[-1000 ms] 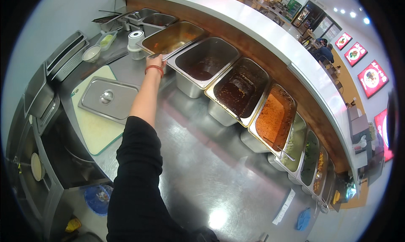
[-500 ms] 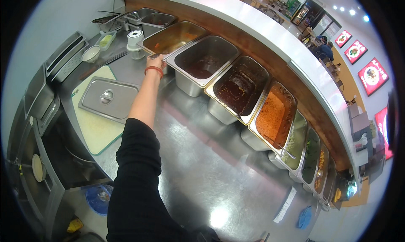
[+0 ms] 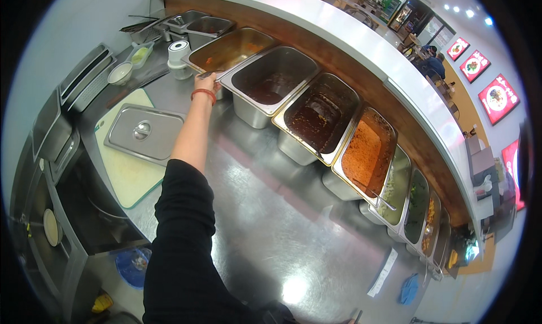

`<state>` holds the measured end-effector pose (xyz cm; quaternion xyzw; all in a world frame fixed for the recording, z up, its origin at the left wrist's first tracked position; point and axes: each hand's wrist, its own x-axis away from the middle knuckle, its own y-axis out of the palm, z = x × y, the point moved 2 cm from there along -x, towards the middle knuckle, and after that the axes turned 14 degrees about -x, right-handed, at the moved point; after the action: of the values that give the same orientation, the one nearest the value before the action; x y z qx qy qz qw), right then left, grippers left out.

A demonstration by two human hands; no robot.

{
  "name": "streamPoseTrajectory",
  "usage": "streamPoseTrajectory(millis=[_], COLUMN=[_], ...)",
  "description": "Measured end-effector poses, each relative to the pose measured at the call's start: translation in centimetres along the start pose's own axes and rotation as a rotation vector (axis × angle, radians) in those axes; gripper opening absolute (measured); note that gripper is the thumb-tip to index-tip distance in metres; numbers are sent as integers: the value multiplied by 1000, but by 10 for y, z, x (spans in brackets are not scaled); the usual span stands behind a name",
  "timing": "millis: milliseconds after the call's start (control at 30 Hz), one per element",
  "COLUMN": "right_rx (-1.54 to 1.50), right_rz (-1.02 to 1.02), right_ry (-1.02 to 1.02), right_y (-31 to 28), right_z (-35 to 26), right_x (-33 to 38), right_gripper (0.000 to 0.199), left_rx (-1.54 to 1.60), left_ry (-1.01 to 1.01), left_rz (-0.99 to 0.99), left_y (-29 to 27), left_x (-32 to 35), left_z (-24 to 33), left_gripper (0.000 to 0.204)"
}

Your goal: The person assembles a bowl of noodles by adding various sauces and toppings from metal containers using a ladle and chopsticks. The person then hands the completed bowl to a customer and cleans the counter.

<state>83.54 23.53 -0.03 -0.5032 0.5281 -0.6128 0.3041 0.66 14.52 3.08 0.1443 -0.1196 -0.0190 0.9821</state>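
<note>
A long steel tabletop (image 3: 271,211) runs under a curved serving ledge (image 3: 361,47), carrying a row of steel pans. The one arm in view, which I take for the left hand (image 3: 204,82), wears a red band on the wrist and reaches to the near corner of the pan of brownish liquid (image 3: 228,50); its fingers close on that rim. The right hand is out of view. A flat steel lid (image 3: 144,133) lies on a pale cutting board (image 3: 127,171) to the left. Framed food pictures (image 3: 497,98) hang on the orange wall beyond.
</note>
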Motion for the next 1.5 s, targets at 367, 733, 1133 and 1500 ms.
streamPoseTrajectory(millis=[367,733,1133,1500], right_rx=[-177,93,165,-702], right_rz=[34,-142,428,418], right_ry=[-113,-544,-967,-206], right_y=[6,-24,-49,52], right_z=[6,-9,26,245], right_x=[3,-3,-31,35], right_gripper=[41,19,20,51], left_rx=[-92,-65,-506,-915], left_ry=[134,-107,-53,350], left_rz=[-262,-225,-839,-1695], left_y=[-29,-89,-4,103], left_x=[-60,56,345,659], left_z=[-37,-70,-108,-220], left_gripper=[21,31,9,19])
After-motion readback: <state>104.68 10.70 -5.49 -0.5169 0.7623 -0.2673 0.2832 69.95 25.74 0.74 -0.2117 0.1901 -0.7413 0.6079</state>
